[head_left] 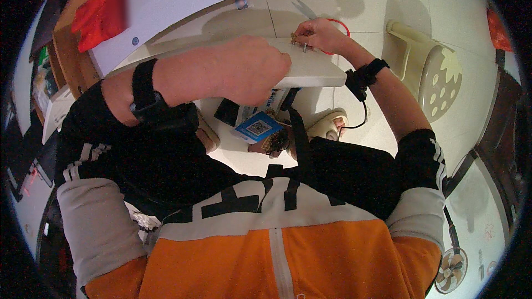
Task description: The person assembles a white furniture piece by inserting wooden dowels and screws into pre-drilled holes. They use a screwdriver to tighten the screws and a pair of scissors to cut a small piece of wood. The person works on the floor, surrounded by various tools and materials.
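A long cream-white board [313, 72] lies across in front of me, over my feet. My left hand [259, 69] is closed into a fist over the board's middle, its back turned up. Whatever its fingers hold, if anything, is hidden. My right hand [321, 36] pinches a small brass-coloured piece [294, 39] at the far side of the board. Close below those fingertips a small metal pin [304, 47] stands up from the board. Just beyond the right hand, scissors [303, 9] with red handles lie on the floor, partly covered by that hand.
A cream plastic stool [440, 83] lies on its side at the right. Far left are a large white panel [194, 0] and a red cloth or bag [100, 14]. Between my feet sit a blue card [258, 128] and a bunch of small brass-coloured pieces [275, 143]. A fan [451, 270] is lower right.
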`<state>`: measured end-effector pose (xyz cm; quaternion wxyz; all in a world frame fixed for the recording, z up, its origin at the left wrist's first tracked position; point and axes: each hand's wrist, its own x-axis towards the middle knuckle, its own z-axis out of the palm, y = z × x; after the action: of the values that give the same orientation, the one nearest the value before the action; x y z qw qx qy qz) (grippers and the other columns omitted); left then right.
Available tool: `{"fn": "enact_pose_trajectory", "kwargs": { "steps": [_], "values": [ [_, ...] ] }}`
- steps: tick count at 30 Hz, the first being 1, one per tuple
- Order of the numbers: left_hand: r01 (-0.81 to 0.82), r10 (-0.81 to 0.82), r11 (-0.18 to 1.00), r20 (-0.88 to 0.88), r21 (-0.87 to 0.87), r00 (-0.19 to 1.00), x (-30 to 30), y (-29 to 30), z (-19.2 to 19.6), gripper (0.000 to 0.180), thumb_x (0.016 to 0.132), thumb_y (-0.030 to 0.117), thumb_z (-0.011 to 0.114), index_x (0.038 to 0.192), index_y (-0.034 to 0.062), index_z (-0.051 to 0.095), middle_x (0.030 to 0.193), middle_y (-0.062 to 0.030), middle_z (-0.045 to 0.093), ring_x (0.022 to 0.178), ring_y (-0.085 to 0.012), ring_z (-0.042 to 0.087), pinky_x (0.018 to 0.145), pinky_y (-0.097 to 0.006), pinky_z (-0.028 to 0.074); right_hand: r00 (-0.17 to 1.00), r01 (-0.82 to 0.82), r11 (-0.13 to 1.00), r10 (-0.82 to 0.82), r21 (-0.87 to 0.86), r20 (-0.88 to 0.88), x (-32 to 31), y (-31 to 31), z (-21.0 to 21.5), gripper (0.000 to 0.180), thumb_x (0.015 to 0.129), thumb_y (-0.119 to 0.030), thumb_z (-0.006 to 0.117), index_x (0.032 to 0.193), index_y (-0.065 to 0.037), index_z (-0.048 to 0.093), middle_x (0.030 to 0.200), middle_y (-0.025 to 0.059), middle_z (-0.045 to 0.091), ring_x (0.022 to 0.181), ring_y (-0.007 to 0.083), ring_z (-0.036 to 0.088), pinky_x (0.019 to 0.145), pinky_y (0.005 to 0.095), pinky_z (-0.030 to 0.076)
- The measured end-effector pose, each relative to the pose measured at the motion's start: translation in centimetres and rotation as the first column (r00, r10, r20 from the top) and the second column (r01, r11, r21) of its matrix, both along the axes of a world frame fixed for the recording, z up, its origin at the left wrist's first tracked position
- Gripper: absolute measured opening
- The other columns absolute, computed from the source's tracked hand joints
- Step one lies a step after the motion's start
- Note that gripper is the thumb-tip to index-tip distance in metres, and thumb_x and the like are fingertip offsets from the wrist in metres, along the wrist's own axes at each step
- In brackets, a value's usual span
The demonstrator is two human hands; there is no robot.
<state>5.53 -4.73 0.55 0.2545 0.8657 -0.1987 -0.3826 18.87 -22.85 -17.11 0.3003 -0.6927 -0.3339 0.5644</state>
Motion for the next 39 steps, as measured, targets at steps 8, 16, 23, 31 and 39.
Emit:
{"fn": "enact_pose_trajectory", "kwargs": {
  "steps": [8,16,23,31,39],
  "values": [
    [-0.010,0.010,1.000,0.003,-0.016,1.000,-0.1,0.1,0.0,0.035,0.068,0.007,0.067,0.097,-0.0059,0.052,0.081,-0.0260,0.064,0.077,-0.0453,0.063,0.070,-0.051,0.052,0.924,-0.176,0.953,0.074,0.248,0.374,-0.4,0.7,-0.2,0.021,0.078,-0.020,0.065,0.089,-0.002,0.068,0.081,0.0132,0.069,0.071,0.0280,0.067,0.066,0.0375,0.053],
    [0.007,-0.007,0.999,0.001,-0.034,1.000,0.1,0.0,0.1,0.034,0.068,0.007,0.066,0.095,-0.0061,0.050,0.081,-0.0259,0.063,0.076,-0.0448,0.064,0.068,-0.051,0.052,0.999,0.040,0.999,-0.039,-0.033,0.032,-0.2,0.4,0.3,0.018,0.078,-0.014,0.065,0.091,-0.002,0.068,0.076,0.0056,0.068,0.067,0.0122,0.061,0.064,0.0281,0.051],
    [0.036,-0.037,0.999,-0.019,-0.026,0.999,-0.1,0.0,0.2,0.037,0.067,0.007,0.066,0.097,-0.0083,0.050,0.078,-0.0262,0.062,0.074,-0.0453,0.063,0.067,-0.050,0.052,0.997,-0.082,0.996,0.082,-0.042,0.000,0.7,1.4,-1.0,0.015,0.083,-0.017,0.065,0.082,-0.002,0.065,0.072,0.0017,0.062,0.066,0.0099,0.055,0.059,0.0274,0.047],
    [0.043,-0.043,0.999,-0.008,-0.022,0.999,-0.2,-0.2,-0.1,0.034,0.067,0.006,0.066,0.094,-0.0069,0.050,0.077,-0.0263,0.062,0.075,-0.0444,0.063,0.067,-0.050,0.052,0.982,0.037,0.950,-0.092,0.310,0.166,0.6,-0.9,-2.8,0.018,0.087,-0.021,0.064,0.087,-0.003,0.061,0.066,0.0002,0.054,0.065,0.0078,0.052,0.053,0.0211,0.041],
    [0.030,-0.027,0.997,0.039,-0.077,0.999,-0.5,0.2,-0.2,0.036,0.067,0.006,0.068,0.094,-0.0068,0.049,0.079,-0.0261,0.062,0.075,-0.0442,0.064,0.066,-0.050,0.052,0.980,-0.137,0.958,0.094,0.251,0.177,0.5,0.6,-0.7,0.015,0.085,-0.017,0.064,0.091,-0.003,0.065,0.076,0.0055,0.065,0.069,0.0161,0.061,0.062,0.0312,0.050]
  ]
}}
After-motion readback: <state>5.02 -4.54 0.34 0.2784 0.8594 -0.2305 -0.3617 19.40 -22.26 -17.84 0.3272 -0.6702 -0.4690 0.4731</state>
